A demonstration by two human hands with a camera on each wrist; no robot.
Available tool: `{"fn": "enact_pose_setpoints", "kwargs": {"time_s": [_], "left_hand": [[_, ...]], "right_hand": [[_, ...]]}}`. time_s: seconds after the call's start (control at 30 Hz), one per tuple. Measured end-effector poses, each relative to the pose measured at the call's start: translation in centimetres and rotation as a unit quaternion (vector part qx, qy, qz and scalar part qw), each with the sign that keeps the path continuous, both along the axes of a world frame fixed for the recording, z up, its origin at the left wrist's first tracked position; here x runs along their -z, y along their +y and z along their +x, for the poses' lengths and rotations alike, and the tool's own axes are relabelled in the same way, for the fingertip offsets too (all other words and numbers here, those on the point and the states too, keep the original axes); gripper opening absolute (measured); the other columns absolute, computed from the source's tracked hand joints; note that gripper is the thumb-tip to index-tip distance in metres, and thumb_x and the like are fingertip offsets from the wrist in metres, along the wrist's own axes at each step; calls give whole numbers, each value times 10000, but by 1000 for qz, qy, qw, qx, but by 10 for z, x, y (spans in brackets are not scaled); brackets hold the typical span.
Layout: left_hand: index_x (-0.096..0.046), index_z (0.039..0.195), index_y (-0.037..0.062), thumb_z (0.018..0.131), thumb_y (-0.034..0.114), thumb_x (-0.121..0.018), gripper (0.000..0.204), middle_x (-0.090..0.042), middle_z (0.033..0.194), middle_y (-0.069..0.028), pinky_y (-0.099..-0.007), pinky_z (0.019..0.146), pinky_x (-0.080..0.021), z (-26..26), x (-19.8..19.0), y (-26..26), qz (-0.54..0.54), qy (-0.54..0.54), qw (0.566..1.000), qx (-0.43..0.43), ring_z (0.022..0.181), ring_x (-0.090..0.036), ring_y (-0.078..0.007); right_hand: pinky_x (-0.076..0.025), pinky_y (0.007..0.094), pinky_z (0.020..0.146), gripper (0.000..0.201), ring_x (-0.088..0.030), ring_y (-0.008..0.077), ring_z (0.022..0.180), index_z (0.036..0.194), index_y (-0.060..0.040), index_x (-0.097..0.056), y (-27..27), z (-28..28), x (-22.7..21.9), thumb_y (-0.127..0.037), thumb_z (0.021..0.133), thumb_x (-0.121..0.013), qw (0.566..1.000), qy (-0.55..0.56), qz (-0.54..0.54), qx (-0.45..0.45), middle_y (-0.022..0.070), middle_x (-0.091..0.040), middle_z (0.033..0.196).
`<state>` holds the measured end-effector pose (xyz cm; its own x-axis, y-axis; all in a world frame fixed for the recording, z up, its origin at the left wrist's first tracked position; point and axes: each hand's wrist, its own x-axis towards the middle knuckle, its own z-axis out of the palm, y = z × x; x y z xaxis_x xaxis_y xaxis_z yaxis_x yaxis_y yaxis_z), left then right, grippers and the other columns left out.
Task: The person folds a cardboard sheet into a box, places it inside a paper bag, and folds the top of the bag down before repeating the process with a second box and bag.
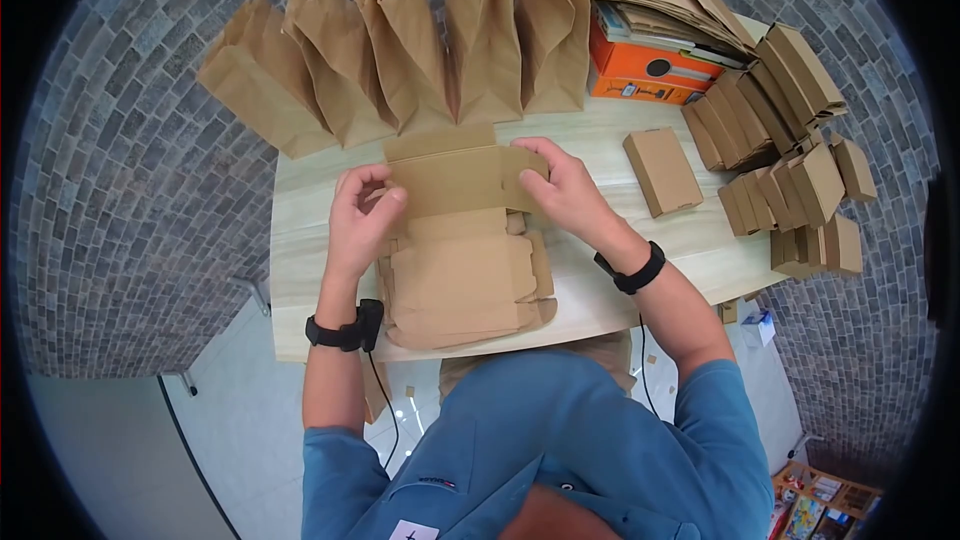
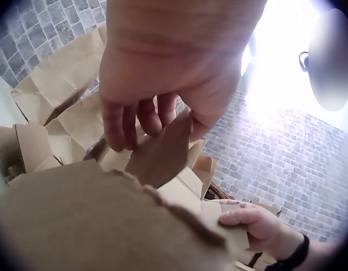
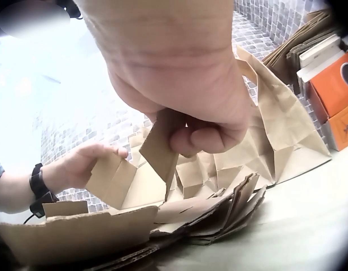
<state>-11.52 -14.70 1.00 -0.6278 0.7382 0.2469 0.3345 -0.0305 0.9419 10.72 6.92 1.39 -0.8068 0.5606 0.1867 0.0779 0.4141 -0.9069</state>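
Note:
A part-folded cardboard box (image 1: 450,185) is held between both hands over the near half of the table, its back panel raised. At its left side my left hand (image 1: 362,225) pinches a side flap (image 2: 162,151) between thumb and fingers. The opposite flap (image 3: 158,148) is gripped by my right hand (image 1: 572,190), thumb on the inner face and fingers behind. Flat cardboard pieces (image 1: 460,285) with notched edges lie stacked under and in front of the box, close to the table's near edge.
Several brown paper bags (image 1: 485,40) stand along the back of the table (image 1: 310,240). An orange box (image 1: 650,68) carries flat cardboard and papers at the back right. One closed carton (image 1: 662,172) lies right of my right hand, with several more small cartons (image 1: 780,190) clustered beyond it.

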Motion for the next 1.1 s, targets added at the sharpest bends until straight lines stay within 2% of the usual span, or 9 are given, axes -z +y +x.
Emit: {"fn": "enact_pose_setpoints", "kwargs": {"time_s": [0.07,0.27,0.4,0.5,0.57,0.7,0.83,1.03,1.1], "left_hand": [[-562,1250,-2,882,152,-743,438,-550,1250,-74,-320,986,-456,-6,-1,-2,1,-156,987,29,1128,-554,-162],[-300,1539,72,901,293,-754,814,-474,1406,-126,-334,1089,-386,4,-19,-11,-30,-111,993,42,1283,-482,-218],[-307,1554,66,946,321,-706,770,-479,1438,-129,-338,1106,-369,5,-18,-11,-29,-132,989,66,1315,-471,-222],[-497,1437,40,993,304,-647,538,-515,1414,-121,-343,1114,-359,2,-13,-9,-20,-154,985,72,1320,-470,-217],[-647,1265,26,1028,292,-593,360,-538,1393,-104,-337,1106,-362,-3,-8,-8,-25,-80,992,93,1311,-472,-199],[-695,1148,29,1025,280,-601,295,-541,1392,-103,-319,1088,-368,-1,-5,-8,-45,-50,993,95,1287,-482,-176],[-686,1090,49,988,204,-658,187,-563,1354,-88,-293,1031,-399,7,-3,-5,-31,-135,987,86,1205,-522,-141],[-666,1014,54,923,86,-710,106,-591,1294,-63,-269,938,-451,10,-2,-3,-33,-170,981,88,1081,-558,-109],[-661,1003,52,915,72,-713,104,-599,1279,-59,-266,921,-458,11,-2,-3,-33,-167,982,87,1063,-560,-105]], "right_hand": [[-515,303,883,381,-641,154,984,1310,0,-551,-3,0,-4,-86,940,-588,1000,-2,11,4,114,-694,1079],[-525,346,887,379,-683,271,999,1300,11,-546,-9,-1,-3,-76,932,-575,996,-2,91,2,192,-699,1074],[-524,382,911,385,-673,351,1041,1291,18,-547,-10,-3,0,-74,919,-577,992,1,127,2,234,-681,1112],[-520,387,922,391,-664,362,1055,1289,20,-547,-12,-4,0,-72,911,-581,992,3,123,4,239,-674,1127],[-521,382,915,399,-663,359,1041,1293,21,-543,-12,-4,3,-72,906,-585,991,2,135,8,235,-671,1125],[-520,370,882,428,-655,344,987,1306,18,-532,-16,-3,-1,-66,892,-599,992,-6,129,3,223,-657,1134],[-516,371,857,459,-646,316,980,1322,10,-524,-19,-4,2,-67,880,-620,992,2,129,-13,207,-652,1133],[-514,350,821,684,-620,256,928,1446,-30,-427,-25,-1,-3,-168,845,-724,988,-15,130,-78,163,-565,1277],[-514,331,805,782,-601,211,907,1499,-37,-369,-28,3,-14,-248,852,-755,989,-63,22,-135,159,-499,1334]]}}
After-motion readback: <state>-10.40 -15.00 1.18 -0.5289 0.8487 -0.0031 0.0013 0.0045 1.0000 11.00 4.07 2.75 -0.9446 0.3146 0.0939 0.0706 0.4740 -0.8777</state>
